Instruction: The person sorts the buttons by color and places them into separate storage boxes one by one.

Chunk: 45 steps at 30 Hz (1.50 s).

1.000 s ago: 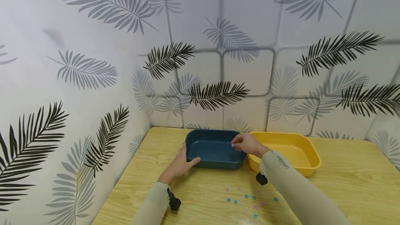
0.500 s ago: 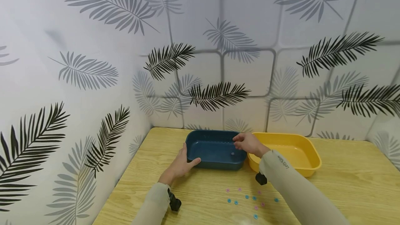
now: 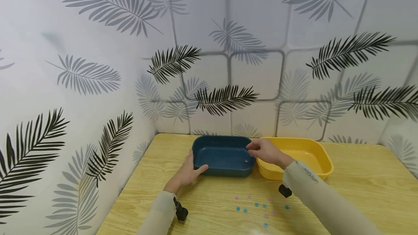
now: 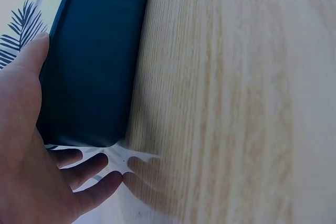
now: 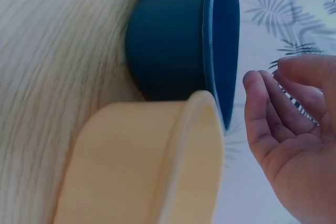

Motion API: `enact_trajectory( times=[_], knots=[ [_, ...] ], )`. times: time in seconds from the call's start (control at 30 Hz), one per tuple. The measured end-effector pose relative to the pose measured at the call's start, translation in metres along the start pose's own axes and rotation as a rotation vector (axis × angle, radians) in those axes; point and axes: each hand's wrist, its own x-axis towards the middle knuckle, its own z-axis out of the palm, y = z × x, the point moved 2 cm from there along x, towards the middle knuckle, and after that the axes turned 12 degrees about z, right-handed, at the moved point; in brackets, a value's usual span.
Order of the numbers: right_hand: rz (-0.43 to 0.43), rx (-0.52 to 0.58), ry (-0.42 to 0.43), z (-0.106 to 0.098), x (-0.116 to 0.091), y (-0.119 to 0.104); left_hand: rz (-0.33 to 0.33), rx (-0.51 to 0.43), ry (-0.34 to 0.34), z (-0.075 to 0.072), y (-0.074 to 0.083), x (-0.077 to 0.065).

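Note:
My left hand [image 3: 187,172] rests at the left front corner of a dark blue plastic bin [image 3: 213,173]. In the left wrist view its thumb [image 4: 34,52] lies along the bin's rim, and the spread fingers [image 4: 86,170] reach past its end wall. Over the bin's right end hovers my right hand [image 3: 266,151], loosely bent, with nothing visible between thumb and fingers in the right wrist view. A small pale pink piece [image 3: 246,161] lies inside the bin near that end; its exact kind is too small to tell.
A yellow bin [image 3: 327,162] stands against the blue one's right side. Several small round button-like pieces, some blue [image 3: 266,225] and some pink [image 3: 236,198], lie scattered on the wooden table [image 3: 209,206] in front. Behind the table rises a leaf-patterned wall [image 3: 254,75].
The right hand has let go of the small pink piece, which dropped into the blue bin. That hand has since shifted slightly right. The left hand stays at the corner.

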Motion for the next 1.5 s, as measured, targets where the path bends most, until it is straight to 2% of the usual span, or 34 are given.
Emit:
enact_trajectory(
  times=[0.37, 0.63, 0.83, 1.1, 1.37, 1.5],
  knots=[
    [-0.133, -0.097, -0.031, -0.011, -0.04, -0.004, 0.004, -0.013, 0.011, -0.001, -0.004, 0.0],
    [-0.143, -0.145, -0.104, -0.008, -0.062, 0.01, -0.004, -0.011, 0.01, -0.002, -0.004, -0.001],
    [-0.192, -0.21, -0.165, -0.001, -0.075, 0.019, -0.012, -0.012, 0.009, -0.003, -0.004, 0.0],
    [-0.185, -0.258, -0.235, 0.009, -0.085, 0.032, 0.002, -0.01, 0.011, -0.002, -0.003, 0.0],
    [-0.224, -0.36, -0.221, 0.02, -0.088, 0.052, 0.003, -0.011, 0.017, 0.0, -0.001, 0.001],
    [-0.19, -0.361, -0.235, 0.023, -0.087, 0.058, 0.004, -0.012, 0.017, 0.001, 0.0, 0.002]
  ],
)
